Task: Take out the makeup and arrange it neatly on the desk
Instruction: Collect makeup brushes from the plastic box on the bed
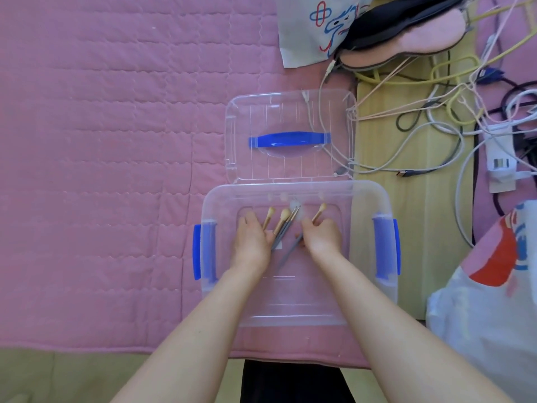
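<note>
Two hands reach down into a clear plastic box (299,286) in the middle of the frame. The box has blue clips on its left and right sides. Its clear lid (290,117) lies open just above it, flat on the pink quilt (101,141), with a blue handle (289,139) across the middle.

The left hand (252,242) is inside the box, a bit left of center. Its fingers lie fairly straight and close together, pointing to the top of the frame. They rest beside a few makeup brushes (283,221) with tan tips and thin gray handles. The brushes touch the inner side of this hand, but I cannot tell if the hand is gripping them.

The right hand (322,239) is just to the right of the left hand. Its fingers are curled, and they pinch one small brush (319,212) whose tan tip sticks out toward the top of the frame. Another gray handle slants down between the two hands.

All the brushes are inside the box, near its far wall.

At the upper right of the frame there is a tangle of cables (436,112), white, yellow and black, on a yellow-green floor. A pink slipper (406,39) lies at the top right. A white plastic bag (488,301) with red and blue print sits at the lower right.
</note>
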